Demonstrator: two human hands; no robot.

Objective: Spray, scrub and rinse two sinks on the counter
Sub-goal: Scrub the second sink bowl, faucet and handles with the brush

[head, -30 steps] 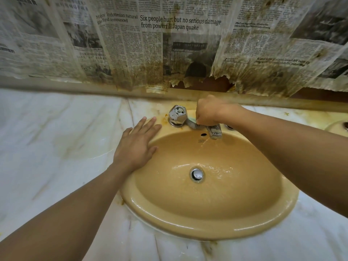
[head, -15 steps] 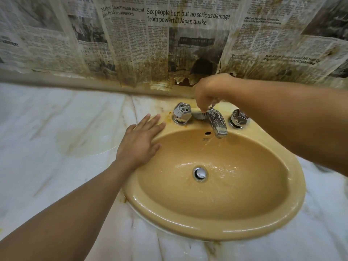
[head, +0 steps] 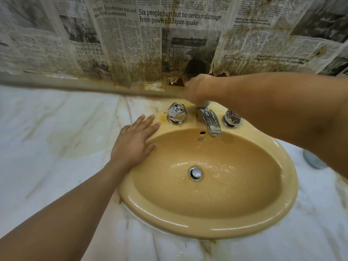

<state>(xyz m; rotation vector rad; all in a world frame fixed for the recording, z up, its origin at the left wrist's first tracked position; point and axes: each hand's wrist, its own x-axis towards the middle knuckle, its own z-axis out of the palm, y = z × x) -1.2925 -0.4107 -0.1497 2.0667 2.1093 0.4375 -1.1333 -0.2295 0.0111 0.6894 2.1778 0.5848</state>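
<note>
Left hand (head: 134,144) lies flat on the rim of the mustard-yellow oval sink (head: 188,222); the blurred right hand (head: 197,90) curls behind the chrome spout (head: 210,121), grip unclear. Stained newspaper (head: 122,44) hangs behind.

We look down on a sink (head: 207,219) of glossy, wet glazed ceramic. At twelve o'clock its chrome spout (head: 211,121) is dulled by spots, the faceted knob (head: 176,113) at eleven mirror-bright. The veined marble counter (head: 56,138) is smooth, stained; the newspaper (head: 113,44) above matt, browned, ragged.
</note>
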